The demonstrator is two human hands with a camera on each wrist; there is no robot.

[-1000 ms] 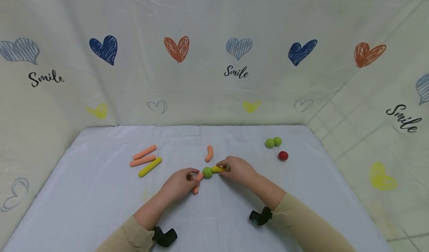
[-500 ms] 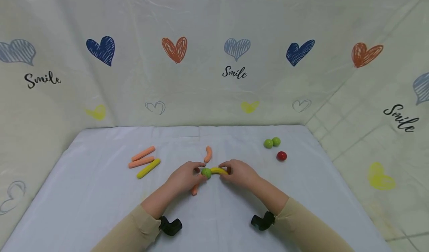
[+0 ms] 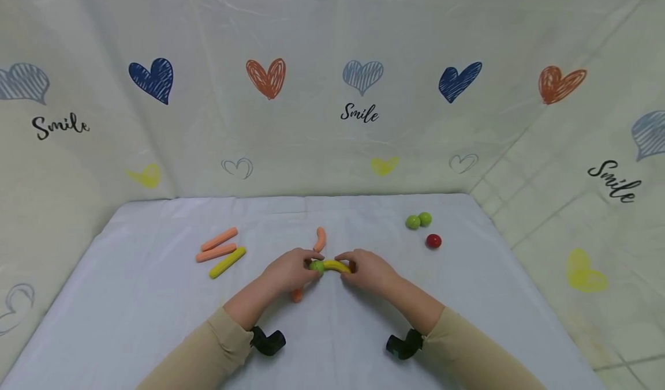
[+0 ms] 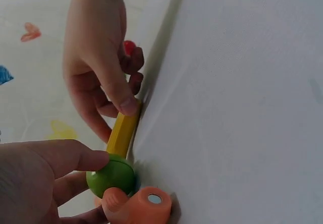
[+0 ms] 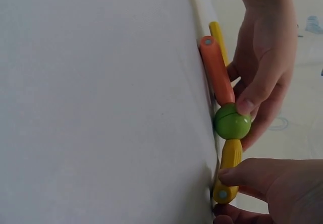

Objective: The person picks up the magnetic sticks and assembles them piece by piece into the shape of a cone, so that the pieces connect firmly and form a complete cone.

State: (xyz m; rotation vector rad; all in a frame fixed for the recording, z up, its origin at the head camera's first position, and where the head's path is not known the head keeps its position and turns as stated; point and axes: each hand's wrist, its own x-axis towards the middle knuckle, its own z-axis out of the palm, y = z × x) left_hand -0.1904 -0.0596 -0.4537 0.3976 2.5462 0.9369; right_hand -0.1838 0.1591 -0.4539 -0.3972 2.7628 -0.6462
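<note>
Thumb and fingers of my left hand (image 3: 288, 270) pinch a glossy green ball (image 4: 112, 176). On the ball's right side sits a short curved yellow toy stick (image 3: 336, 266), end against it. My right hand (image 3: 371, 270) pinches the far end of that yellow stick between thumb and fingers. An orange toy stick (image 5: 218, 70) meets the ball on the other side, as the right wrist view shows. It carries a silver disc at its free end. In the head view my left hand covers most of this orange stick.
To the left lie two orange sticks (image 3: 219, 239) and a straight yellow stick (image 3: 227, 263). A curved orange stick (image 3: 319, 239) is just beyond the hands. At the back right are two green balls (image 3: 413, 222) and a red ball (image 3: 433, 240) on the white cloth (image 3: 467, 297).
My left hand has shifted from the orange stick up and right onto the green ball. The right hand stays at the yellow stick's outer end.
</note>
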